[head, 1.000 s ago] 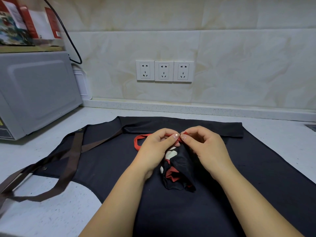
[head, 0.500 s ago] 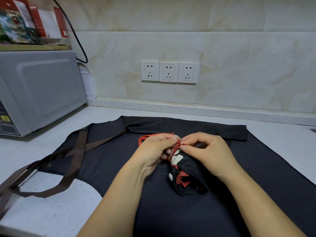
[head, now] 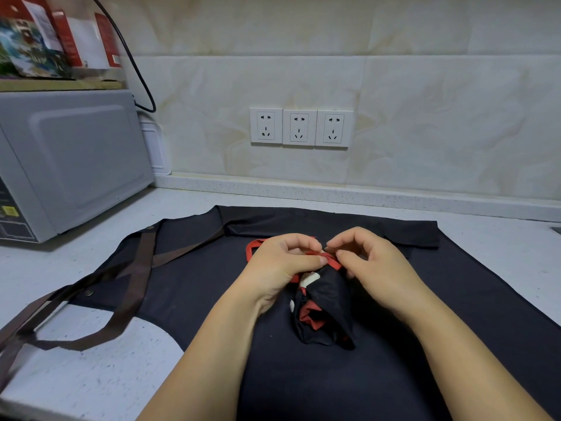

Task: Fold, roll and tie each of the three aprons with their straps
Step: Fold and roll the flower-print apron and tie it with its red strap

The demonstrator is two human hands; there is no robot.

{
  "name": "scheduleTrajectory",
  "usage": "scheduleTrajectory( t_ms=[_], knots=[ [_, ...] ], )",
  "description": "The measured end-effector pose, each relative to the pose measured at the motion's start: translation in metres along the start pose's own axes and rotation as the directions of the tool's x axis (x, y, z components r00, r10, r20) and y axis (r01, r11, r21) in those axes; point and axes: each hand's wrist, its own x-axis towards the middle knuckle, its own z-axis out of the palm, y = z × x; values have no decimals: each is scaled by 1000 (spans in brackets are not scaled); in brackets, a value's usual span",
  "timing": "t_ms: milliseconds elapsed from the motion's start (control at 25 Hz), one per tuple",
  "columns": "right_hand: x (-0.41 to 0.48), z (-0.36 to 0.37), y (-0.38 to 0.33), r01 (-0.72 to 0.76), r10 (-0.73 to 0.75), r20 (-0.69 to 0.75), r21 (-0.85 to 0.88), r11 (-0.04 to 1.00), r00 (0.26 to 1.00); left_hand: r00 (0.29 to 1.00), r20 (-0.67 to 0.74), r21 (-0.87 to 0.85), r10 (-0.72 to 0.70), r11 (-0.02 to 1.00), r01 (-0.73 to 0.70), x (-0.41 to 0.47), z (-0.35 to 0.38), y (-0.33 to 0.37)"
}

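A rolled black apron (head: 326,311) with red trim and a white patch lies on top of a flat dark apron (head: 197,268) spread over the counter. Its red strap (head: 329,259) crosses the far end of the roll, and a loop of it shows to the left of my left hand. My left hand (head: 282,268) pinches the red strap between thumb and forefinger. My right hand (head: 373,265) has curled fingers at the strap's other side and pinches it near the roll's top. The flat apron's brown straps (head: 133,287) trail off to the left.
A grey microwave (head: 66,165) stands at the left, with boxes on top and a black cable behind it. Three wall sockets (head: 300,127) sit on the tiled wall. The white counter (head: 91,384) shows in front of the brown straps.
Both hands stayed at the roll's far end, working the red strap; the strap now lies across the top of the roll, and the hands have drawn slightly apart.
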Motion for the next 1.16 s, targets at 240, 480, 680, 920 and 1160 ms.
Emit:
scheduleTrajectory(
  t_ms=[240, 480, 680, 920, 1160],
  knots=[
    [4, 3, 4, 11, -10, 11, -119, 993, 1000, 923, -113, 512, 368, 818, -263, -1, 12, -6],
    [1, 2, -1, -38, 38, 29, -15, 999, 999, 826, -184, 639, 533, 703, -312, -3, 21, -14],
    [2, 1, -2, -98, 100, -20, 91, 991, 995, 848, -260, 638, 462, 742, -208, 1, 18, -17],
    [1, 3, -1, -12, -37, -205, -236, 972, 978, 888, -228, 589, 400, 783, -201, 0, 16, -9],
    [0, -3, -2, -6, -40, -91, -455, 891, 995, 933, -197, 549, 302, 822, -151, -1, 14, -7]
  ],
)
